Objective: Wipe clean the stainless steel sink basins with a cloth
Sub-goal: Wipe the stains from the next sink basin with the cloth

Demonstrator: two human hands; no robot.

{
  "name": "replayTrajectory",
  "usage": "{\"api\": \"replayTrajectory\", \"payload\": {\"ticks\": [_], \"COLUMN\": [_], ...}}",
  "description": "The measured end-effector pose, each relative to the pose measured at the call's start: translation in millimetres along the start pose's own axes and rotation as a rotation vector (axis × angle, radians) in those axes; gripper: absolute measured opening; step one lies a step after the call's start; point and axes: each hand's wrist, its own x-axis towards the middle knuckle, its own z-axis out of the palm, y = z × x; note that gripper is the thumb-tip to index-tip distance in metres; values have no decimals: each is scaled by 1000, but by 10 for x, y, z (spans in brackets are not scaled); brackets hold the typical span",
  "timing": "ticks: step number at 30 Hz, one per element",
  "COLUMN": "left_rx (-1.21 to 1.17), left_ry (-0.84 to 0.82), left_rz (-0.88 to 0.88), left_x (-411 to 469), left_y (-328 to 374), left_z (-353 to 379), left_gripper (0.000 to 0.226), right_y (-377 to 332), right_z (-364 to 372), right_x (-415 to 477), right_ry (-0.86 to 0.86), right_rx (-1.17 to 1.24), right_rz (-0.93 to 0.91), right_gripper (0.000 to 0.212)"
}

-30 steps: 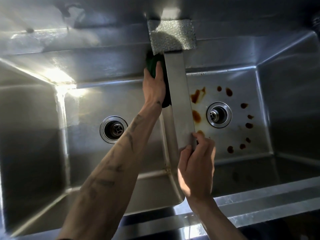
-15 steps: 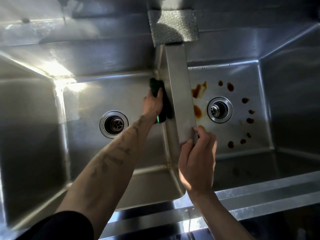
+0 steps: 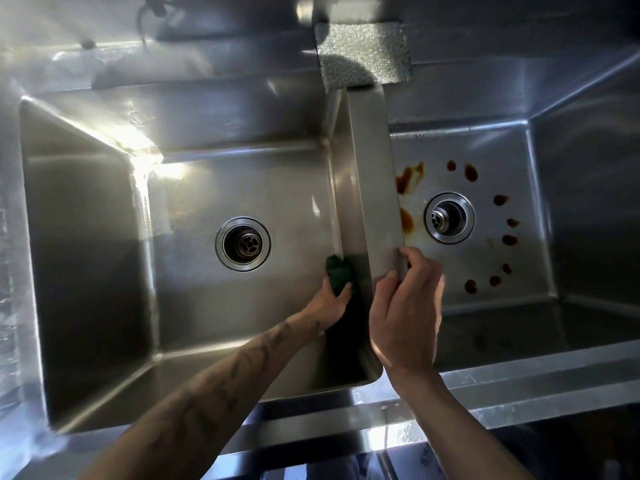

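Cloth [image 3: 337, 273] is gripped in left hand [image 3: 327, 304] against divider [image 3: 372, 188]; beside that grip, divider is clasped by right hand [image 3: 407, 317].

Most of the cloth [image 3: 337, 271] is hidden under the left grip [image 3: 329, 304] and in the black shadow at the foot of the divider [image 3: 370, 174]; only a green tip shows. The right grip [image 3: 407, 313] curls over the divider's edge, its fingertips out of sight on the far side, and it covers part of the floor of the right basin [image 3: 588, 220]. Both forearms are cut off by the lower edge. The outer wall of the left basin [image 3: 86, 237] blurs at the frame's left edge. A dark fitting [image 3: 149, 5] at the top edge is cropped and too dim to identify.
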Motion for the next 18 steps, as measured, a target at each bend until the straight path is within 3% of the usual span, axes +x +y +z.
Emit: {"api": "replayTrajectory", "payload": {"ticks": [6,10,13,18], "left_rx": [-197,-424,-465,-579], "left_ry": [-57,-4,188,228], "left_rz": [-60,77,76,172], "left_x": [-530,-701,-126,-85], "left_y": [187,578,978,1888], "left_z": [-3,-138,-421,-842], "left_gripper": [53,44,81,50], "right_y": [-12,7,11,17], "right_z": [-5,10,10,27], "right_x": [-4,2,-6,-15], "right_ry": [15,2,12,31], "right_rx": [3,16,31,4], "right_rz": [7,24,12,18], "right_gripper": [30,32,32,31]}}
